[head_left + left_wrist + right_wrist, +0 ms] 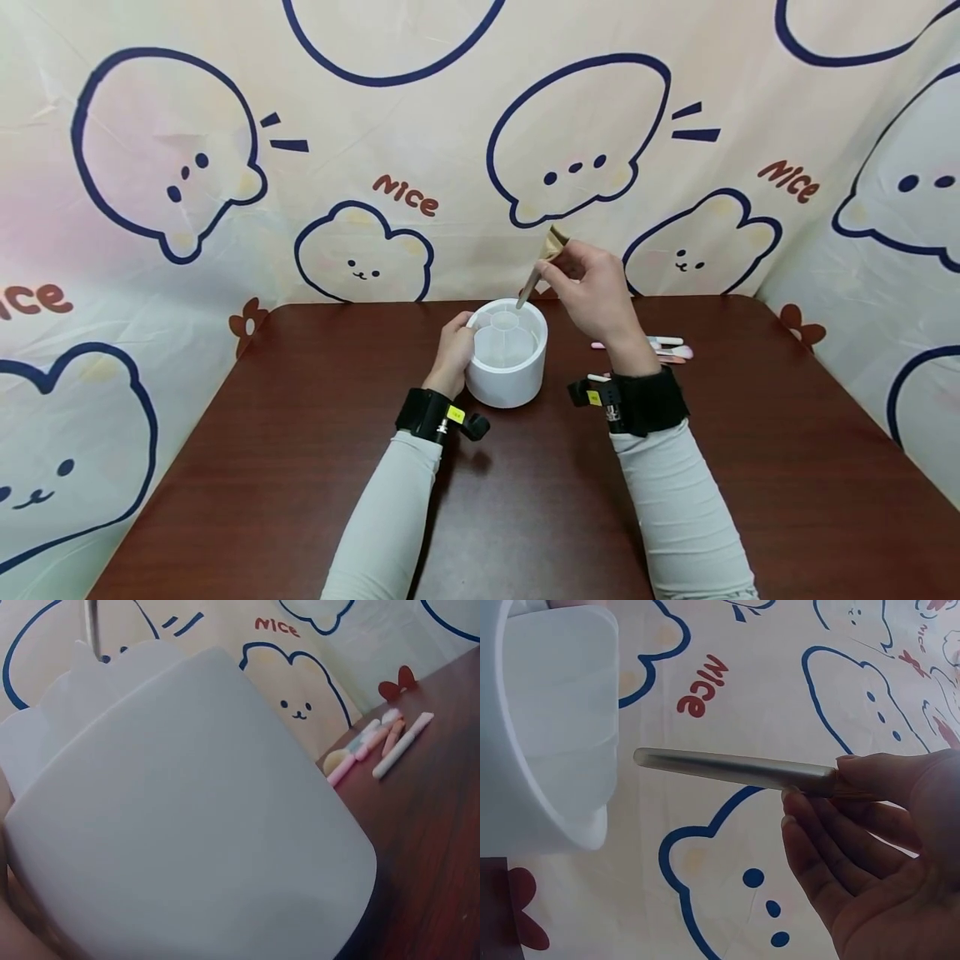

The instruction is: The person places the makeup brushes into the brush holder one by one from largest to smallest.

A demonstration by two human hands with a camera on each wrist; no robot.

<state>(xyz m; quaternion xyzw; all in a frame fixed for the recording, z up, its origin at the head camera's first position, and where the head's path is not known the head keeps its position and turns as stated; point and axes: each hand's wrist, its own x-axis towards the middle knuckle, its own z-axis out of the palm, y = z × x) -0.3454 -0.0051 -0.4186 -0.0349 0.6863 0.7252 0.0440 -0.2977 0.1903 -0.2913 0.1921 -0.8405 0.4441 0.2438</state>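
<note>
1. A round white cup with inner compartments (506,387) is gripped at its side by the left hand (452,354), whose fingers are clamped on its wall, partly hidden.
2. A slender, tapered, gold-beige stick (735,769) is pinched by the fingertips of the right hand (600,292), its lower end pointed towards the cup's mouth below.
3. Slim pink and white brushes (403,745) are laid on the dark-brown wooden table (300,433), right of those fingertips.

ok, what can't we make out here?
Slim metallic gold tool: handle end covered by the right hand, right wrist view.
Round white open-topped container: inside floor hidden by its outer wall, left wrist view.
Slender pink and white implements: partly behind the right hand, head view; exact count unclear.
Bare left hand: mostly cut off by the left edge, left wrist view.
</note>
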